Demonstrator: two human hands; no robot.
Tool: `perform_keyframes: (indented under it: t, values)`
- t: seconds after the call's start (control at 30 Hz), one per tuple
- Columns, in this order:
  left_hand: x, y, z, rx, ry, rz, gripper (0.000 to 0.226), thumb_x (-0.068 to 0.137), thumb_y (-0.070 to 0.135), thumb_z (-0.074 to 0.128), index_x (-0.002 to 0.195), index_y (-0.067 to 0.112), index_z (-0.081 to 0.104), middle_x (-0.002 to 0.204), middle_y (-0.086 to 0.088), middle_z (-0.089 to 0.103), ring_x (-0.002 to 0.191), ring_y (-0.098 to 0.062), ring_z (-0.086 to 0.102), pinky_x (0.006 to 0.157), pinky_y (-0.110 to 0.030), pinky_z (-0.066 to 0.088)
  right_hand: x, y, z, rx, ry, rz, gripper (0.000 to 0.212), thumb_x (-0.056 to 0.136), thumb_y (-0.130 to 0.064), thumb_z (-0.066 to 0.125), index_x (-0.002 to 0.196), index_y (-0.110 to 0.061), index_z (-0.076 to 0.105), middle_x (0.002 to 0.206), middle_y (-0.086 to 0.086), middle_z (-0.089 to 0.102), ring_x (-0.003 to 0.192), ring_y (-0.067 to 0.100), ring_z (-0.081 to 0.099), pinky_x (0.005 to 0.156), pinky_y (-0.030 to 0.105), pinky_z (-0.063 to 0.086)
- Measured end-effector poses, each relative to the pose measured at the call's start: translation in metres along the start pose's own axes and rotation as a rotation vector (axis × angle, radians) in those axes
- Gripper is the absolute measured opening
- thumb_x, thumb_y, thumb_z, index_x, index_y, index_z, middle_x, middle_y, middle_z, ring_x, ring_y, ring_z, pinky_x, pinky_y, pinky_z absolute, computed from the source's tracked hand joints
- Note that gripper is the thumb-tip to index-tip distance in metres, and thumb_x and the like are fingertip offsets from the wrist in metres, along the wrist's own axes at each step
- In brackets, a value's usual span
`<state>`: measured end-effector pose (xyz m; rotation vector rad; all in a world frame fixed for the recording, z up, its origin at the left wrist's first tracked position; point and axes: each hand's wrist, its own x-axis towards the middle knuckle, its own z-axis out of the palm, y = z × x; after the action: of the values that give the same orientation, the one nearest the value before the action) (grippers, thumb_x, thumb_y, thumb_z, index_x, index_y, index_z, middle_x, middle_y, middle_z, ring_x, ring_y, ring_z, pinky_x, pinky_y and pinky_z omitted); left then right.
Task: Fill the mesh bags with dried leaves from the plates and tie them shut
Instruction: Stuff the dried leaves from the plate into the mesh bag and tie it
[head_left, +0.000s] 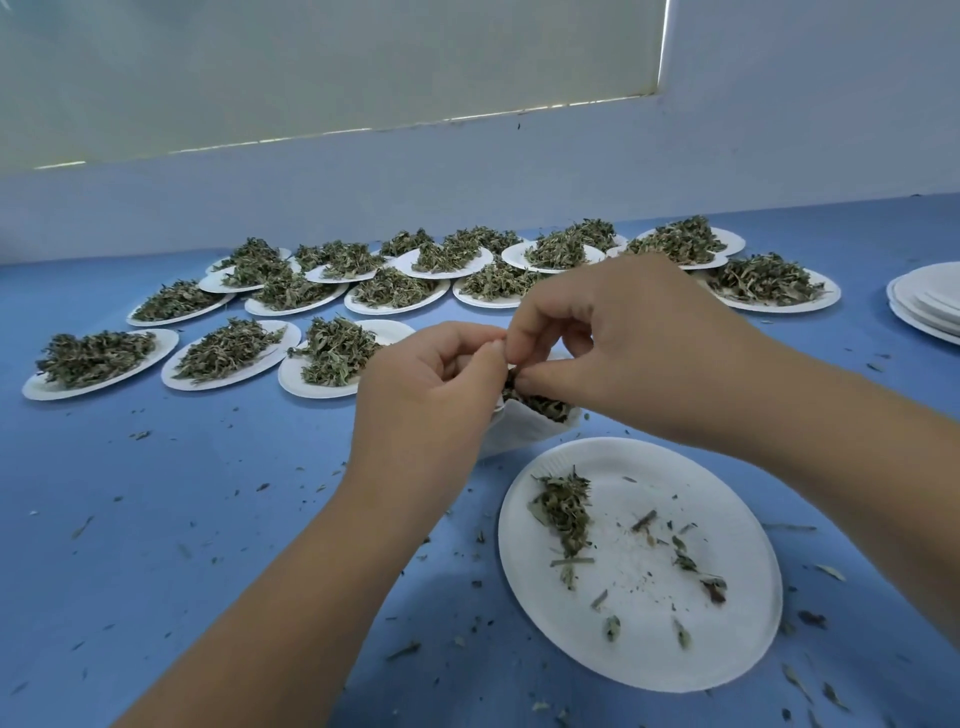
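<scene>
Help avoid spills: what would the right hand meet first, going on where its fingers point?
Probably the dried leaves in the mesh bag, just below the right hand; depth is unclear.

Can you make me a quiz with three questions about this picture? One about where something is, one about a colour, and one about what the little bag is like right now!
1. Where on the table is the stack of empty plates?
A) far right edge
B) far left edge
C) right in the middle

2. What colour is the table?
A) red
B) blue
C) yellow

3. How is the mesh bag now?
A) tied shut
B) empty
C) open, with leaves inside

Answers:
1 A, the stack sits at the far right of the picture.
2 B, its bare top is blue.
3 C, the left hand and right hand pinch at its open top, and leaves show inside.
</scene>
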<state>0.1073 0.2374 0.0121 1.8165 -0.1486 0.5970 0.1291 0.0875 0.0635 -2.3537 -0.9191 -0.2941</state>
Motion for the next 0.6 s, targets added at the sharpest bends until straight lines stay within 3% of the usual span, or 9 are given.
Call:
perform_keyframes:
  t: [0.13,0.3,0.4,0.47,0.6]
  values:
    - [0.002,-0.001,-0.001,0.000,0.011,-0.031,0.020,0.088,0.011,0.059,0.081,0.021,0.075,0.045,0.011,0.047,0.040,-0.005,0.035,0.042,-0.016,0.032,0.000,0.002,0.003,0.024,0.039,0.013,0.013,0.080,-0.021,0.074,0.084,-0.032,0.072,0.070,-0.017,0.069,0.057,-0.014,0.053,0.057,0.002,0.037]
    - [0.004,0.001,-0.006,-0.033,0.063,-0.049,0.017,0.088,0.015,0.063,0.078,0.022,0.074,0.053,-0.002,0.045,0.044,-0.011,0.035,0.043,-0.018,0.033,0.002,0.007,-0.007,0.135,0.055,0.025,0.017,0.078,-0.032,0.072,0.093,-0.038,0.068,0.082,-0.022,0.069,0.057,-0.008,0.051,0.059,0.004,0.037]
    - [0.003,0.003,-0.005,-0.050,0.071,-0.042,0.017,0.088,0.014,0.063,0.077,0.022,0.074,0.053,-0.003,0.044,0.044,-0.010,0.035,0.042,-0.015,0.034,0.004,0.014,-0.010,0.135,0.031,0.104,0.028,0.076,-0.050,0.067,0.102,-0.040,0.065,0.088,-0.022,0.063,0.060,-0.011,0.051,0.057,0.004,0.037]
    - [0.003,0.002,-0.005,-0.061,0.072,-0.044,0.018,0.088,0.014,0.063,0.077,0.022,0.074,0.051,0.001,0.045,0.042,-0.007,0.036,0.042,-0.014,0.035,0.005,0.018,-0.006,0.135,-0.081,0.184,0.039,0.077,-0.058,0.062,0.111,-0.041,0.060,0.096,-0.019,0.062,0.063,-0.012,0.056,0.058,0.009,0.041]
    - [0.003,0.001,-0.003,-0.065,0.061,-0.029,0.020,0.088,0.015,0.063,0.076,0.026,0.074,0.049,0.005,0.047,0.045,-0.008,0.037,0.043,-0.019,0.034,0.002,0.019,0.007,0.417,-0.241,0.272,0.029,0.083,-0.036,0.070,0.110,-0.029,0.063,0.093,-0.001,0.069,0.064,0.011,0.069,0.058,0.020,0.054]
